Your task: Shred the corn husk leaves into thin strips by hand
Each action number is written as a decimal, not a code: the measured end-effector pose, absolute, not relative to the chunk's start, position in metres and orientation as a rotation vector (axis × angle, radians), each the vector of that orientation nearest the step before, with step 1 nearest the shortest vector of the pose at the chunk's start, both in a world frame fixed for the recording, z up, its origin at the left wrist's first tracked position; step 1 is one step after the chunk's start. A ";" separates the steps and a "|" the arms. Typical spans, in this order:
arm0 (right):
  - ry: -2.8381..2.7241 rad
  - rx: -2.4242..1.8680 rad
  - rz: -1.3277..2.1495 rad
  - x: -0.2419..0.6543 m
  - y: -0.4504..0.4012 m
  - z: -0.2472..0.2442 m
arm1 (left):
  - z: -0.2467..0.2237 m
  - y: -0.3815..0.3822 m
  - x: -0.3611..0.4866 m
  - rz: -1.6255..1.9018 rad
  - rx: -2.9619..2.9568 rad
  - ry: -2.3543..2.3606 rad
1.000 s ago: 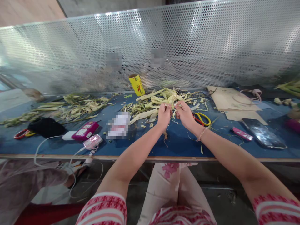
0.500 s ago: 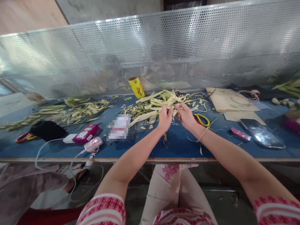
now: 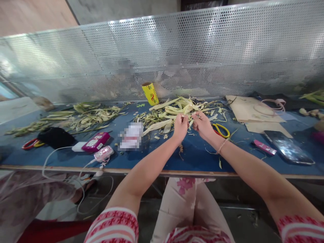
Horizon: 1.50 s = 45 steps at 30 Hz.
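Note:
Above the front edge of a heap of pale green leaf strips (image 3: 158,126), both hands are close together with a small gap between them. My left hand (image 3: 180,127) is closed in a pinch on a small pale plant piece that shows at its fingertips. Pinched too, my right hand (image 3: 204,126) has a thin plant bit at its fingertips, mostly hidden by the fingers. Scissors with yellow and red handles (image 3: 222,131) lie just right of the right wrist, their blades out of sight.
A yellow tube (image 3: 150,93) stands behind the heap by the perforated metal screen (image 3: 197,50). Leftward lie more plant stems (image 3: 86,116), a black cloth (image 3: 56,137) and a purple device (image 3: 96,142). Brown card (image 3: 249,108), a pink packet (image 3: 264,147) and a phone (image 3: 290,147) lie rightward.
My hands have drawn slightly apart, opening a small gap between the fingertips. The whole view has shifted a little, so things appear further right.

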State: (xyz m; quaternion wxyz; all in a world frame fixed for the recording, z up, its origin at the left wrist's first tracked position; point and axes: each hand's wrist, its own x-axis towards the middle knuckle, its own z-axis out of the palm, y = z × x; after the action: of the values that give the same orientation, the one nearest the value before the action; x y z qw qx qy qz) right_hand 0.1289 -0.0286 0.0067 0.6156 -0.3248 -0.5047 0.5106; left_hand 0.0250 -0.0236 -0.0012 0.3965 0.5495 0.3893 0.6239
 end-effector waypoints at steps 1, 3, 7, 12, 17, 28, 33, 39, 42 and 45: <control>-1.163 -0.753 1.181 0.129 -0.028 0.006 | -0.002 -0.023 0.024 1.574 1.380 0.972; -1.168 -0.765 1.195 0.131 -0.028 0.004 | -0.003 -0.022 0.023 1.532 1.370 0.926; -1.213 -0.811 1.166 0.137 -0.024 0.000 | -0.004 -0.021 0.021 1.399 1.343 0.831; -1.303 -0.847 1.083 0.141 -0.021 -0.004 | -0.003 -0.018 0.021 1.249 1.238 0.891; -1.500 -0.943 0.862 0.141 -0.019 -0.007 | -0.003 -0.018 0.017 1.320 1.483 0.962; -1.513 -0.870 0.877 0.139 -0.026 -0.002 | 0.005 -0.024 0.016 1.418 1.483 0.922; -1.411 -0.848 0.956 0.135 -0.027 -0.001 | 0.008 -0.026 0.017 1.417 1.459 0.924; -1.336 -0.843 0.979 0.136 -0.025 0.000 | 0.010 -0.027 0.017 1.366 1.527 0.907; -1.307 -0.835 0.991 0.137 -0.025 0.000 | 0.009 -0.028 0.016 1.329 1.551 0.910; -1.278 -0.834 1.023 0.137 -0.024 0.000 | 0.008 -0.026 0.016 1.296 1.547 0.905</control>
State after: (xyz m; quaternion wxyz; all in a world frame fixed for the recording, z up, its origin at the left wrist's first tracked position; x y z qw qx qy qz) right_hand 0.1367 -0.0236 -0.0005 0.6071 -0.3607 -0.5527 0.4426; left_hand 0.0165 -0.0263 0.0076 0.4482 0.6252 0.3658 0.5239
